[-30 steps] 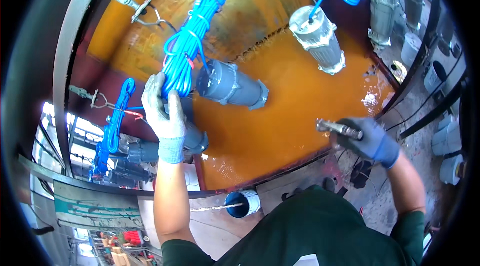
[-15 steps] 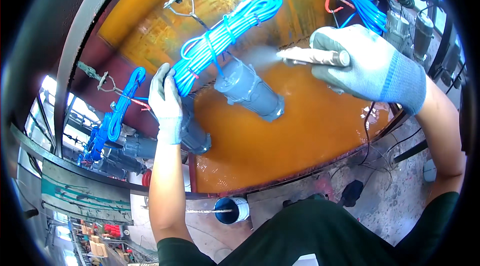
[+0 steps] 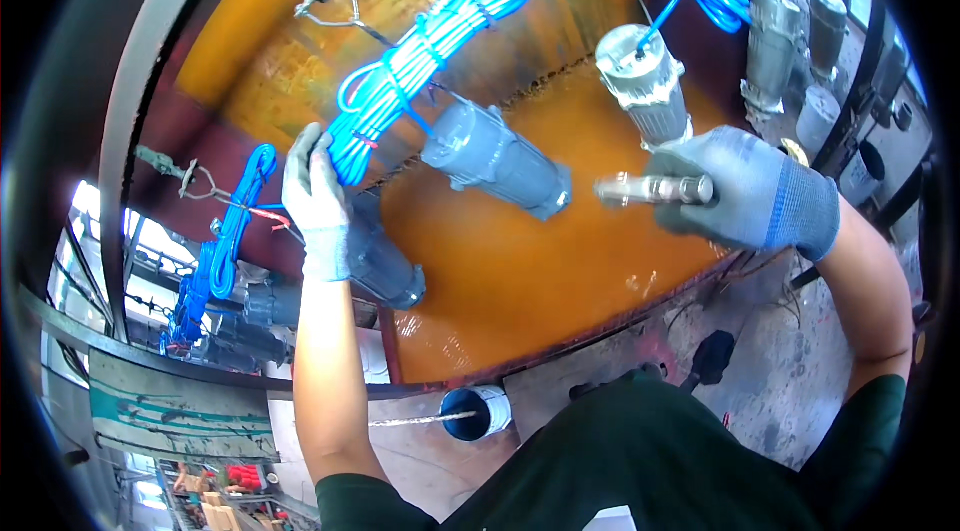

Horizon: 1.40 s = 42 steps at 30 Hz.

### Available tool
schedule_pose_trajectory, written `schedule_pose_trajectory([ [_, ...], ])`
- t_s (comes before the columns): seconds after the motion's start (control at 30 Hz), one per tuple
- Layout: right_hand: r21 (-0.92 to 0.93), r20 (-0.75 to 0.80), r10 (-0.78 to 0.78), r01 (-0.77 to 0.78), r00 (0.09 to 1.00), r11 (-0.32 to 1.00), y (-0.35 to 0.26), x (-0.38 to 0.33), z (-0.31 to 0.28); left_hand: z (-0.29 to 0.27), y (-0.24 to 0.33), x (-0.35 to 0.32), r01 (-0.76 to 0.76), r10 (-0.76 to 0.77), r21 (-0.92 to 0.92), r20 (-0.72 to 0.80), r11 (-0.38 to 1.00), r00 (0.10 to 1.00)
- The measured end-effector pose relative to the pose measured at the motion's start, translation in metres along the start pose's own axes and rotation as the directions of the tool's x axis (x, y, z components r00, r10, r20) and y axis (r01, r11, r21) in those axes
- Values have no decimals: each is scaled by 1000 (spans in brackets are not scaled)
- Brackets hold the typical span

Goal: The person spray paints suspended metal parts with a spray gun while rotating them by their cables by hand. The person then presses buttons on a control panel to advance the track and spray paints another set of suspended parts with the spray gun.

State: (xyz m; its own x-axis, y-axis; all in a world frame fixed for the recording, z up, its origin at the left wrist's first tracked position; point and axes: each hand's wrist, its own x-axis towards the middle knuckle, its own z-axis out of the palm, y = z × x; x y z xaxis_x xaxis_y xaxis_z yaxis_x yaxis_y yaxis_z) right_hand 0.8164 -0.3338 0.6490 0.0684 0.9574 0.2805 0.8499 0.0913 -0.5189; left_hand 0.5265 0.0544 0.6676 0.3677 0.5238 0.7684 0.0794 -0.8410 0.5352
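My left hand (image 3: 317,181), in a pale work glove, is closed around the lower end of a coiled bundle of blue cable (image 3: 425,56). The bundle is tied to a grey cylindrical pump (image 3: 495,159), which hangs tilted from a wire loop and hook (image 3: 325,3). To its right, my gloved right hand (image 3: 735,186) grips a metal spray gun (image 3: 655,189), slightly blurred, its nozzle toward the pump's lower end and apart from it. Most of the gun's body is hidden by the hand. Another grey pump (image 3: 385,266) hangs just behind my left wrist.
An orange-stained booth (image 3: 520,271) forms the backdrop. A silver pump (image 3: 645,86) hangs at right, with further pumps (image 3: 772,46) beyond. More blue coils (image 3: 240,221) and pumps hang at left by a curved metal frame (image 3: 150,81). A bucket (image 3: 477,413) stands below.
The spray gun has moved down and slightly right, and the mist at its nozzle no longer shows. The silver pump behind my right hand has come into view. My left hand still holds the cable bundle.
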Motion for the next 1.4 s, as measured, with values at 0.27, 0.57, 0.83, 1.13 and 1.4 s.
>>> schedule_pose_trajectory([
  [0.27, 571, -416, 221, 64, 882, 819, 55, -49, 114, 1, -27, 18, -51, 60, 115, -74, 992, 995],
  [0.57, 452, -1, 475, -424, 880, 785, 96, -134, 296, -7, -28, 34, 43, -29, 211, -67, 977, 997],
  [0.83, 558, -25, 589, -478, 808, 679, 110, -170, 317, -15, 3, 31, 78, -28, 306, -167, 949, 986],
  [1.13, 526, 39, 543, -479, 839, 702, 121, -177, 314, 44, 108, -23, -163, 164, 317, 22, 934, 986],
  [1.4, 523, -36, 593, -491, 804, 697, 140, -177, 296, 50, 113, -37, -55, 24, 243, 131, 969, 991],
])
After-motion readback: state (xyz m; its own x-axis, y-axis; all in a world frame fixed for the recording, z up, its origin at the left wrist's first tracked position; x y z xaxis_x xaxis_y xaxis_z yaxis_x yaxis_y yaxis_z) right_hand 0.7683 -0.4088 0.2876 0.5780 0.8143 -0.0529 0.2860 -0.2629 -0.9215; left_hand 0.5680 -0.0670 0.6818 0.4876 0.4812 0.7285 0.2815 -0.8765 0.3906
